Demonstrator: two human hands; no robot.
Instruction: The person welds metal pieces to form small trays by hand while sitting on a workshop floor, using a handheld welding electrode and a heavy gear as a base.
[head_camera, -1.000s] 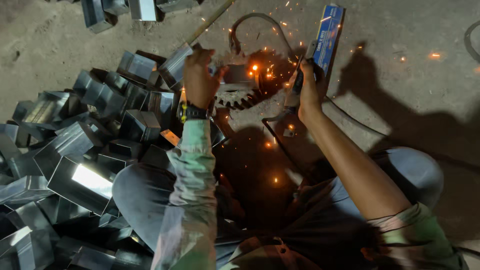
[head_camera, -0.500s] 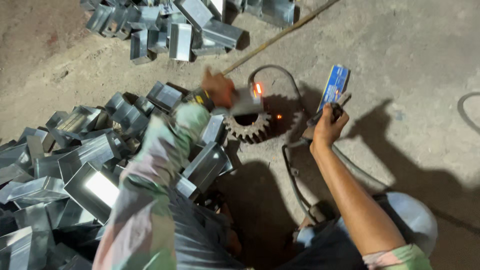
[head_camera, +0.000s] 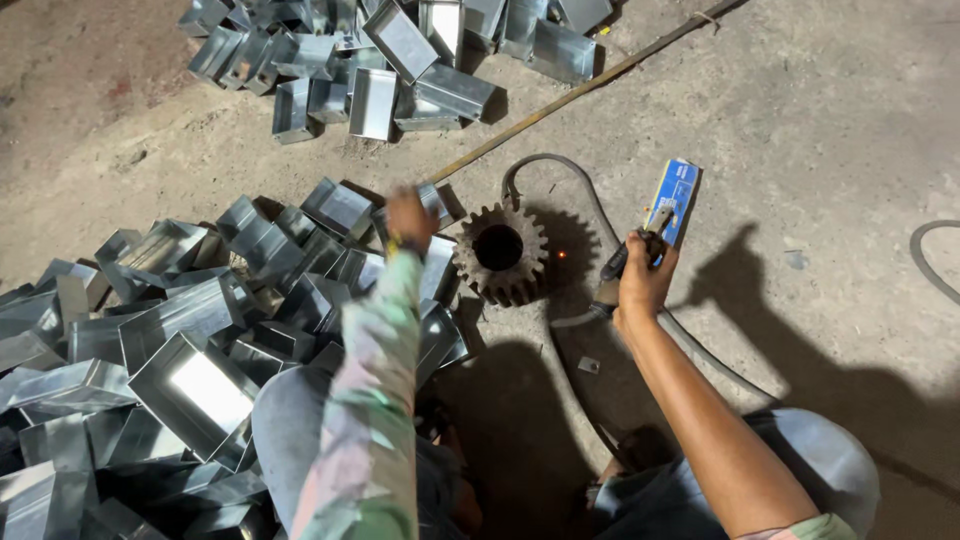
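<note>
My left hand (head_camera: 410, 216), in a pale patterned sleeve, reaches over the near pile of shiny sheet-metal boxes (head_camera: 190, 330). It looks closed on a small metal box (head_camera: 436, 200), though it is blurred. Just right of it a rusty toothed gear (head_camera: 500, 250) lies flat on the ground, with one spark glowing beside it. My right hand (head_camera: 640, 285) grips a dark welding electrode holder (head_camera: 620, 262), tip pointing up and away from the gear. A blue flat packet (head_camera: 677, 196) lies on the ground just beyond the tip.
A second heap of metal boxes (head_camera: 400, 60) lies at the top. A long thin rod (head_camera: 580, 95) runs diagonally across the dirt floor. A grey cable (head_camera: 560, 180) loops around the gear and runs back past my knees; another cable (head_camera: 930, 260) curves at the right edge.
The shower of sparks at the gear has stopped. My left hand moved left off the gear toward the pile with the small box. My right hand pulled the holder back to the right.
</note>
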